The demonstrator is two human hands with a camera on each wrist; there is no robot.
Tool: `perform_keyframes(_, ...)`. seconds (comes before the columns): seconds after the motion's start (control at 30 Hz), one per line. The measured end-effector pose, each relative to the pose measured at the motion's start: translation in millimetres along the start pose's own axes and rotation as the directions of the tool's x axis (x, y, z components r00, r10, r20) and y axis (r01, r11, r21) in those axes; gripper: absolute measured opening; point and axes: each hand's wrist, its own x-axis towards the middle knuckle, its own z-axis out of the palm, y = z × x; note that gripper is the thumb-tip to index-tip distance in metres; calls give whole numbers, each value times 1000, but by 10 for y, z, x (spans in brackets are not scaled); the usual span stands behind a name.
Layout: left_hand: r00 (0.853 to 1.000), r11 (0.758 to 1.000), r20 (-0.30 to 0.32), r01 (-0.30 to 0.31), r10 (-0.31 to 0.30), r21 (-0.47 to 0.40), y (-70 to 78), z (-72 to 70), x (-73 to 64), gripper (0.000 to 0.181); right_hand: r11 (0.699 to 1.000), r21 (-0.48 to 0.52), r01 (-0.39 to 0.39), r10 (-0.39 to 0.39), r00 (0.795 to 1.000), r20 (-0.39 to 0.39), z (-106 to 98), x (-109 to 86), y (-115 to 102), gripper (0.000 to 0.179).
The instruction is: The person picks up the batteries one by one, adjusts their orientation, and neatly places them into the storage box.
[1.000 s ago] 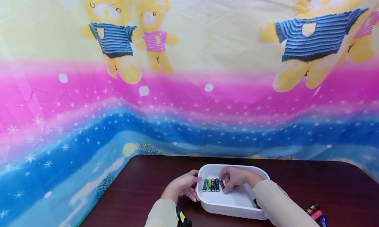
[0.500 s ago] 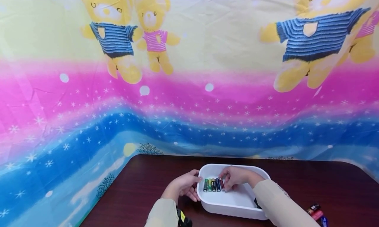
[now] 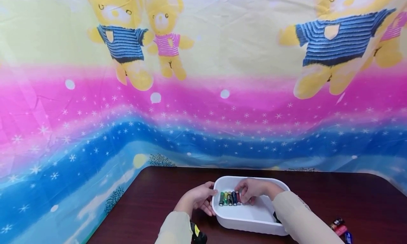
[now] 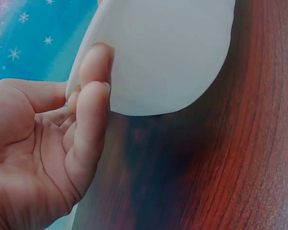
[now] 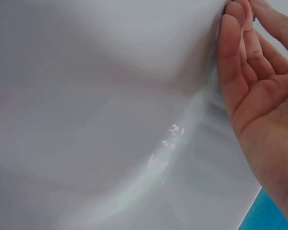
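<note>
A white plastic tray (image 3: 251,225) sits on the table, its left rim pinched by my left hand (image 3: 198,198). In the left wrist view, the thumb of that hand (image 4: 43,148) lies at the rim and its fingers press the tray's outer wall (image 4: 168,52). Inside the tray, several small batteries lie side by side in a row, from a green battery (image 3: 221,199) to a dark blue battery (image 3: 234,198). My right hand (image 3: 252,190) pinches a red battery (image 3: 238,197) at the row's right end. The right wrist view shows this hand (image 5: 266,100) inside the tray, the battery mostly hidden.
Right of the tray, beyond my right sleeve (image 3: 305,215), lie several loose batteries, among them a pink-red battery (image 3: 341,231) and a blue battery (image 3: 348,237). A dark wooden table (image 3: 152,205) runs back to a printed curtain (image 3: 203,113).
My right hand has turned the tilted red battery nearly parallel to the row and brought it leftward against the dark blue one. The left hand has stayed on the tray's rim.
</note>
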Motion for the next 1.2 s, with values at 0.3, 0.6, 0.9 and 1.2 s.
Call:
perform_keyframes(0.3, 1000, 1000, -6, -1, 1, 10, 36, -14, -11, 41, 987, -73, -143, 146, 988, 45, -124, -61, -179, 51)
perform_keyframes(0.6, 1000, 1000, -4, 4, -4, 10, 33, -15, -2, 41, 992, -72, -104, 107, 993, 47, -348, -262, -407, 42)
perform_keyframes(0.9, 1000, 1000, -14, 14, -13, 24, 15, 15, -13, 42, 992, -61, -114, 109, 992, -69, -635, -608, -447, 33)
perform_keyframes(1.2, 1000, 1000, -14, -4, 4, 28, 25, 11, -33, 43, 995, -45, -88, 83, 991, -104, -901, -1027, -297, 32)
